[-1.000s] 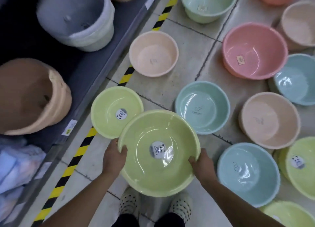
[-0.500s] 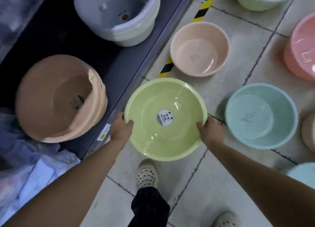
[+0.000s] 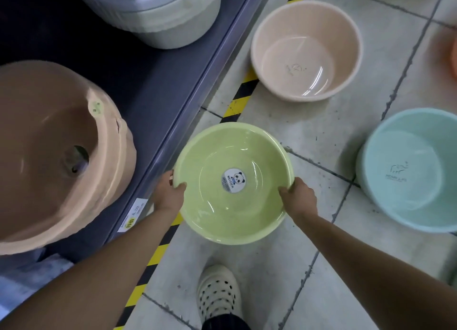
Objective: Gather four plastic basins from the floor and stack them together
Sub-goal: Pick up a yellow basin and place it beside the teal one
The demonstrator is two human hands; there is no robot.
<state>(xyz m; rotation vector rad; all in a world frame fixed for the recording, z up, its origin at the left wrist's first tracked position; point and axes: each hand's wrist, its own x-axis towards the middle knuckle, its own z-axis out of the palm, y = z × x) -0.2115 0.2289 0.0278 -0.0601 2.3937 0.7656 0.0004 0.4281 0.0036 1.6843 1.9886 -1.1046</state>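
The left hand [image 3: 168, 193] and right hand [image 3: 299, 196] each curl over opposite sides of the rim of a round, glossy green basin [image 3: 247, 154]. It is held above the tiled floor [image 3: 309, 131] beside the shelf [image 3: 153, 87], with a panda sticker [image 3: 233, 180] on its bottom. A beige basin [image 3: 306, 50] and a pale blue basin [image 3: 410, 171], both smooth plastic with faint marks inside, sit on the floor.

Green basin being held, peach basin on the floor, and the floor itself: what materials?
Green basin: glossy moulded plastic, by the sharp light streaks and thin rolled rim. Peach basin: same look, likely plastic too, with an embossed mark in its base. Floor: probably ceramic tile, pale and dull, with dark grout lines and scuffs.
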